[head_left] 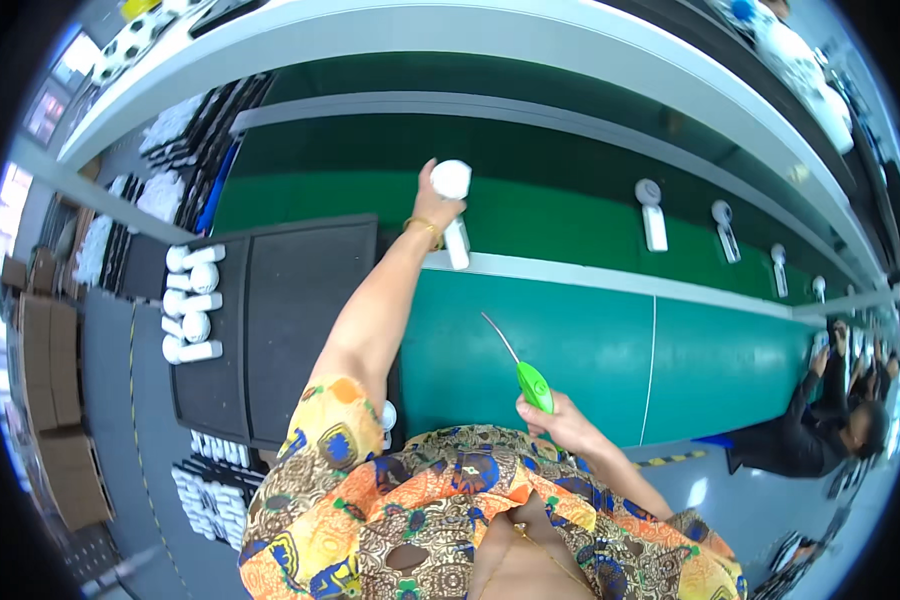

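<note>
Currently, the left grip point(436, 207) wraps the middle of a smooth white device point(452, 180), round-headed with a flat, oblong handle, beyond the teal worktop point(530, 320); nearer and right, the right grip point(564, 424) pinches a slender metal-shafted green tool point(535, 387).

Single head view, from the left one of two side-by-side fisheyes worn on the person's head, upright and unmirrored, facing down and forward over the patterned top point(420, 530) onto the green table point(530, 310). Close range: the top fills the lower middle, hands point(562, 422) near the lens, with floor point(110, 390) at left and a co-worker point(795, 448) well off at right. Very wide field; the overhead beam point(450, 30) bows across the upper part, dark curved borders at both sides.
</note>
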### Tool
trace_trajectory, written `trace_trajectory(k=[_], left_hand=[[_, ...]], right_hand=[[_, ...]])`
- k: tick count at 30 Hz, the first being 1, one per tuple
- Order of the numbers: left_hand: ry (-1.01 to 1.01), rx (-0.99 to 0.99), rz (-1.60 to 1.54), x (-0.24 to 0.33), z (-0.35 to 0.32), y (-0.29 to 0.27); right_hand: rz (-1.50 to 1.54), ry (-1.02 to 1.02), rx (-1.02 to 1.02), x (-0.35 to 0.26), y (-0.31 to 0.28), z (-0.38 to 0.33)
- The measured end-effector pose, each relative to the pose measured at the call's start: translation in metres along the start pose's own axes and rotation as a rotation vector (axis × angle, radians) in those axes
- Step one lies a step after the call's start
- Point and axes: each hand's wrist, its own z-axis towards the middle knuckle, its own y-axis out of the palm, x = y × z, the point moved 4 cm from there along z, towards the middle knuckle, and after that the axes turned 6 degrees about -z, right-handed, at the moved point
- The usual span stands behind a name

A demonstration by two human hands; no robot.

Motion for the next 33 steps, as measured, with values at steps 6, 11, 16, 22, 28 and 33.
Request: trace_trajectory(k=[6,11,16,22,28,33], left_hand=[[0.05,0.227,-0.049,0.005,0.008,-0.039],[0.519,0.605,0.588,0.028,-0.062,-0.187],[0.331,0.901,0.95,0.035,-0.141,-0.355],[-0.463,0.975,0.945,-0.092,-0.186,-0.45],[-0.5,0.503,0.585,-0.137,-0.08,-0.371],[-0.32,0.338,-0.078,-0.113,-0.11,-0.369]], right_hand=[[-0.03,0.042,0.012,0.006,-0.004,0.013],[-0.087,0.068,0.008,0.001,0.008,0.021],[-0.266,0.061,-0.007,-0.009,0.024,0.033],[-0.578,-0.167,0.072,-0.009,0.02,0.02],[-0.638,-0.11,0.001,-0.011,0.047,0.02],[-0.6,-0.188,0.007,0.012,0.063,-0.008]])
